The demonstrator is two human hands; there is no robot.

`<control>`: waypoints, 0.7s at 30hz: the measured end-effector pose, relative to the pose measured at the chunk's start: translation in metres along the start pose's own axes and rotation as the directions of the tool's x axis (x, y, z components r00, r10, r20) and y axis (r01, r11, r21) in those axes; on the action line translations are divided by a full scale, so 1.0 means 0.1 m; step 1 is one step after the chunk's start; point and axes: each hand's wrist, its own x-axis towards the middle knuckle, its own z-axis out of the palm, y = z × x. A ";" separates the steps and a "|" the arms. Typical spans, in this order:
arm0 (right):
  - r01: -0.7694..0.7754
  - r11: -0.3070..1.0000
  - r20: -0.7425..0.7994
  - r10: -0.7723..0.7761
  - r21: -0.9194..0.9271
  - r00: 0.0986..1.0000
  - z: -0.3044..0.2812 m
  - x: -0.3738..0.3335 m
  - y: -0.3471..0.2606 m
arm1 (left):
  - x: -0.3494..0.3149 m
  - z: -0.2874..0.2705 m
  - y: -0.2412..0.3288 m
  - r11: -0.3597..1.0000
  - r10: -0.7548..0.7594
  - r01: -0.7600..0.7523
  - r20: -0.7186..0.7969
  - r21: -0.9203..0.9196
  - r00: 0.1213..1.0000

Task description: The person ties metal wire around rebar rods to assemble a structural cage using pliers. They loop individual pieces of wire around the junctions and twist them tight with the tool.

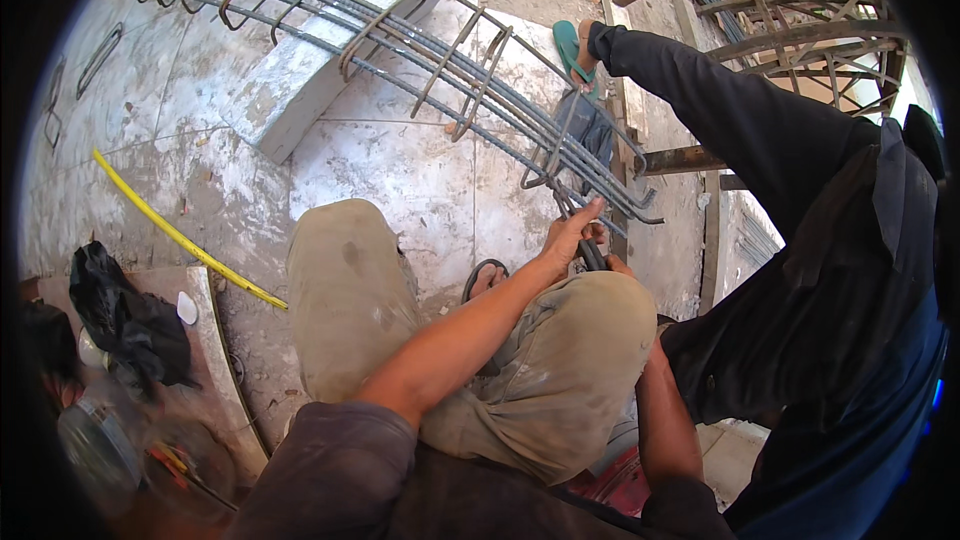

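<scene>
A long cage of steel rebar (400, 32) with bent stirrups runs from the upper left down to my knees. At its near end, dark pincers (592, 256) reach up to the bars, their jaws beside the last stirrup (540, 168). My left hand (566, 236) is closed next to the pincers, just under the bar ends; what its fingers grip is partly hidden. My right hand (618, 266) is at the pincers' handle ends, closed around them, mostly hidden behind my right knee.
A whitish block (300, 80) props the cage. A person in dark trousers (720, 90) stands close at my right, one foot in a green sandal (568, 40). On the left lie a yellow hose (180, 235), loose stirrups (100, 60) and a black plastic bag (125, 325).
</scene>
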 end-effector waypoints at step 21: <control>-0.197 0.921 0.226 0.125 0.335 0.966 0.38 -0.22 -0.72 | 0.10 -0.36 0.09 0.942 -0.230 0.294 0.325 -0.163 0.917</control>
